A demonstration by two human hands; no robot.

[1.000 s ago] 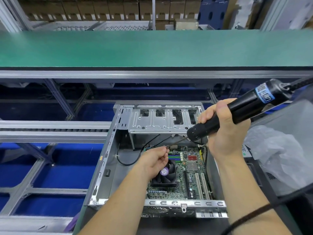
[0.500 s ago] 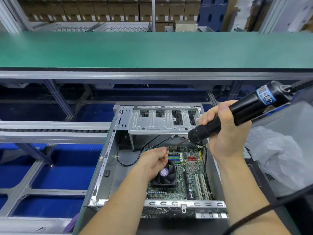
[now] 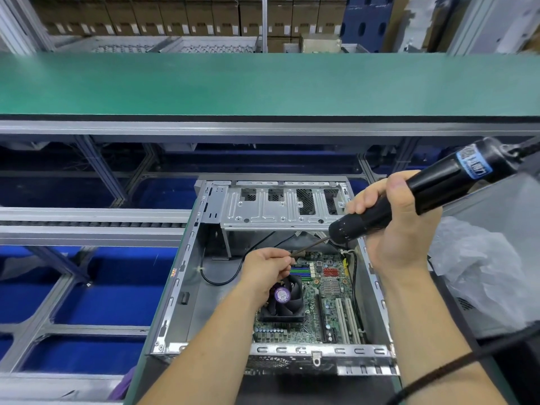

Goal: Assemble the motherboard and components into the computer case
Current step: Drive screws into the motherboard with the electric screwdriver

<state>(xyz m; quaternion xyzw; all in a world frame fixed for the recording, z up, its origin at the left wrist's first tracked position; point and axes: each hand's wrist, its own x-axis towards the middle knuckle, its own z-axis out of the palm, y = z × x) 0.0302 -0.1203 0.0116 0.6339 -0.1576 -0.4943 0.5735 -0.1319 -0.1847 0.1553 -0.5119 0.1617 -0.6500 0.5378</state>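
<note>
right hand closed on electric screwdriver | bit slanted down-left to left hand, fingers pinched at tip, screw not discernible | motherboard seated in case, just below both hands

My head camera looked forward and down, close over the open computer case, conveyor beyond.

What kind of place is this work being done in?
Most likely a computer assembly line in a factory: a long green conveyor belt, stacked brown cardboard boxes behind it, and an open grey metal computer case at the workstation.
</note>
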